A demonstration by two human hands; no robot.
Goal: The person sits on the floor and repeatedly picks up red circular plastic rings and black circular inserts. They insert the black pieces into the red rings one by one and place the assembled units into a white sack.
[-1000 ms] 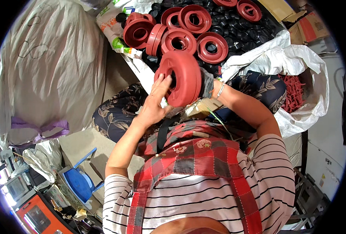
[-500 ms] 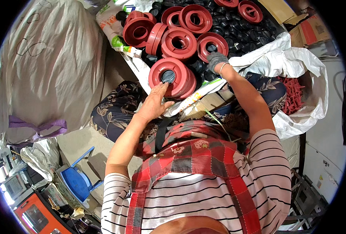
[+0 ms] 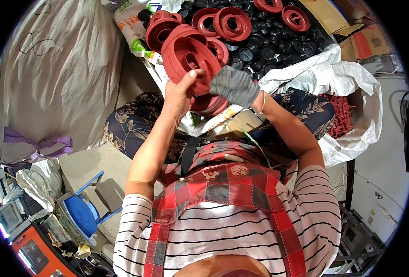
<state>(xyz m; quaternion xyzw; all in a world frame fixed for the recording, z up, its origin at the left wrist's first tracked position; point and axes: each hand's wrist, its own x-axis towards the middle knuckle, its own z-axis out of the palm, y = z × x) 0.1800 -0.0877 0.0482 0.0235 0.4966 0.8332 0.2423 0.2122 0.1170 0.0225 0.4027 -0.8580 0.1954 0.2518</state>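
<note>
A tilted red round plastic part (image 3: 174, 57), dished with a ring-shaped centre, is raised over my lap. My bare left hand (image 3: 177, 94) grips its near edge, the thumb lying over the inside. My right hand (image 3: 234, 86), in a grey glove, is closed at the part's right rim; its fingertips are partly hidden. Just below the hands, another red round part (image 3: 211, 105) rests on the white sack edge. More red round parts (image 3: 232, 24) lie beyond, on top of a heap of small black caps (image 3: 269, 51).
On the right, an open white sack (image 3: 373, 106) contains thin red plastic scraps (image 3: 340, 115). A large full white sack (image 3: 70, 87) stands at left, with a blue chair (image 3: 82, 214) behind it. Cardboard boxes (image 3: 366, 41) sit at the far right.
The right hand has come back from the heap toward the left hand. A red round part is now raised between both hands, and the one the right hand was touching has left its place.
</note>
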